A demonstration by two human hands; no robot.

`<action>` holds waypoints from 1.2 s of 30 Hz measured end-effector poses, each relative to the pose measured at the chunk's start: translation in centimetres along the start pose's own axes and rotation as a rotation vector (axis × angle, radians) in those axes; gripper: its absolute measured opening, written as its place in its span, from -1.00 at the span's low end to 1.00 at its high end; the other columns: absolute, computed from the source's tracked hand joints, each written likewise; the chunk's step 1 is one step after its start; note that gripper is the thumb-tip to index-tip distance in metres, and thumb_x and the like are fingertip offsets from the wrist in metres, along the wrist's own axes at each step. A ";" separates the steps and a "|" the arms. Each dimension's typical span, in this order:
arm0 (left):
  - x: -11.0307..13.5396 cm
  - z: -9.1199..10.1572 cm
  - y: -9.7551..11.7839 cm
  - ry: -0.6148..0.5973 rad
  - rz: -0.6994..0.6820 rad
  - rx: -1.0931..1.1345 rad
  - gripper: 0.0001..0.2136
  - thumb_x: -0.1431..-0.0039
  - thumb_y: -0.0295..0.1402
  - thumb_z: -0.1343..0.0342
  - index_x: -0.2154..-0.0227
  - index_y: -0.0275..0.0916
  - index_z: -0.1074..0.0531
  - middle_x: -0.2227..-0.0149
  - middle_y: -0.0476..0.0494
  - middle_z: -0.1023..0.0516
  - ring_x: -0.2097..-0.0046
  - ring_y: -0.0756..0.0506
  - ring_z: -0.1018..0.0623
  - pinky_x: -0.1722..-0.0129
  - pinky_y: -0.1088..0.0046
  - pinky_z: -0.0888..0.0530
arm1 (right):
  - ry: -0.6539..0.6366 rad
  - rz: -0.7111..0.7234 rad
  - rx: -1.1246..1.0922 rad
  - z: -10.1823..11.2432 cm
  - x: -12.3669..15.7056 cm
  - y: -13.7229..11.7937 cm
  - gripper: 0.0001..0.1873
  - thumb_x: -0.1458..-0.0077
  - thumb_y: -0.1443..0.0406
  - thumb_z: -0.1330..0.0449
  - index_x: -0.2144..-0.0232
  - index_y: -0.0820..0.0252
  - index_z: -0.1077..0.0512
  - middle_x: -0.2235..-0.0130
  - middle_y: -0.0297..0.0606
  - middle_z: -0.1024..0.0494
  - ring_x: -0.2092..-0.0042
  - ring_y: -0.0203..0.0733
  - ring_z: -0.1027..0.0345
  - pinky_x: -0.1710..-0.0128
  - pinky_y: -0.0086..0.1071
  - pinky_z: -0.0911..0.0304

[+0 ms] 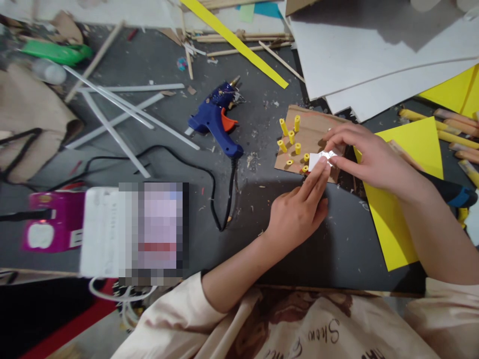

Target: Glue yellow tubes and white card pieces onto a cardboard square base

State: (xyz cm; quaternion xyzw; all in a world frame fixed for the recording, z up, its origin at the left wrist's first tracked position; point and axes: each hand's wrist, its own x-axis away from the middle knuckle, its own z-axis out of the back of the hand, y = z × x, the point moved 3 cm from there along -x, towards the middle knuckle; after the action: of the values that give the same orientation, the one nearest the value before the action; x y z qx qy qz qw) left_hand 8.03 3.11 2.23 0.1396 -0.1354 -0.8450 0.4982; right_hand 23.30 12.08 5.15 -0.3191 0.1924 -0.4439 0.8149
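A small piece of brown cardboard (318, 119) lies on the dark table with several short yellow rolled paper tubes (291, 137) standing on it. At its lower right is a small white piece of card (315, 161) with a shiny part beside it. The outstretched fingers of my left hand (297, 212) are pressed together on the white piece, holding its near edge. My right hand (361, 152) bends over the shiny part from the right, thumb and fingertips closing around it. Its fingertips partly cover the cardboard.
A blue glue gun (219, 119) lies left of the cardboard, its black cable (214, 187) looping toward me. Several clear glue sticks (116, 132) lie farther left. Yellow paper (398, 219) is under my right forearm, near a dark-handled tool (445, 189). White boards (359, 55) fill the back right.
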 end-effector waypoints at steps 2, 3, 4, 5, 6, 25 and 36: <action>0.0 0.1 0.0 0.019 -0.004 -0.004 -0.49 -0.30 -0.37 0.11 -0.30 -0.29 -0.14 -0.31 -0.31 -0.24 0.25 -0.05 -0.61 0.40 0.46 -0.50 | 0.006 0.003 0.000 0.0 0.0 0.0 -0.94 -0.15 0.29 -0.13 0.29 0.08 -0.40 0.06 -0.19 -0.53 -0.05 -0.03 -0.36 -0.01 -0.11 -0.26; 0.0 0.2 0.0 0.025 -0.006 0.000 -0.49 -0.30 -0.36 0.10 -0.29 -0.30 -0.15 -0.31 -0.31 -0.25 0.25 -0.05 -0.62 0.40 0.46 -0.50 | 0.007 0.003 0.000 0.0 0.0 0.0 -0.94 -0.15 0.30 -0.13 0.29 0.08 -0.40 0.06 -0.19 -0.53 -0.05 -0.03 -0.36 -0.01 -0.11 -0.26; 0.0 0.2 0.0 0.029 -0.008 0.008 -0.50 -0.30 -0.35 0.10 -0.29 -0.30 -0.15 -0.31 -0.31 -0.25 0.24 -0.05 -0.62 0.39 0.46 -0.50 | 0.006 0.002 0.001 0.0 0.0 0.0 -0.94 -0.15 0.30 -0.13 0.29 0.08 -0.40 0.06 -0.19 -0.53 -0.05 -0.02 -0.36 -0.01 -0.11 -0.26; 0.0 0.3 0.0 0.031 -0.010 0.019 -0.49 -0.30 -0.34 0.09 -0.29 -0.30 -0.15 -0.31 -0.31 -0.25 0.23 -0.06 -0.62 0.39 0.47 -0.51 | 0.005 0.002 0.001 0.0 0.0 0.0 -0.94 -0.15 0.30 -0.13 0.29 0.07 -0.40 0.06 -0.19 -0.53 -0.05 -0.02 -0.36 -0.01 -0.10 -0.26; 0.0 0.3 -0.1 0.031 -0.012 0.030 -0.49 -0.30 -0.33 0.08 -0.30 -0.29 -0.14 -0.31 -0.30 -0.25 0.23 -0.06 -0.62 0.39 0.47 -0.50 | 0.003 0.002 0.001 0.0 0.0 -0.1 -0.93 -0.14 0.31 -0.13 0.29 0.07 -0.40 0.06 -0.19 -0.53 -0.05 -0.02 -0.36 0.00 -0.10 -0.26; 0.0 0.5 -0.2 0.042 -0.002 0.006 -0.48 -0.33 -0.28 0.11 -0.29 -0.39 -0.10 -0.30 -0.43 -0.23 0.24 -0.07 -0.63 0.45 0.47 -0.48 | -0.010 -0.008 -0.007 0.1 0.1 0.0 -0.94 -0.16 0.28 -0.15 0.27 0.04 -0.40 0.04 -0.21 -0.52 -0.08 0.00 -0.35 -0.02 -0.09 -0.26; -0.1 0.5 -0.1 0.038 0.005 0.013 -0.49 -0.34 -0.30 0.12 -0.29 -0.39 -0.11 -0.31 -0.43 -0.21 0.18 -0.08 -0.64 0.42 0.49 -0.50 | -0.010 0.006 0.016 0.1 0.1 0.1 -0.93 -0.17 0.30 -0.14 0.26 0.09 -0.39 0.03 -0.18 -0.53 -0.07 -0.02 -0.37 -0.05 -0.09 -0.25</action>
State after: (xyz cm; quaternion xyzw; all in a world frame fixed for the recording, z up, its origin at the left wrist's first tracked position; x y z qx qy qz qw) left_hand 7.80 3.32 2.61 0.1588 -0.1318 -0.8399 0.5019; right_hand 23.42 12.06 5.14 -0.3142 0.1857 -0.4413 0.8198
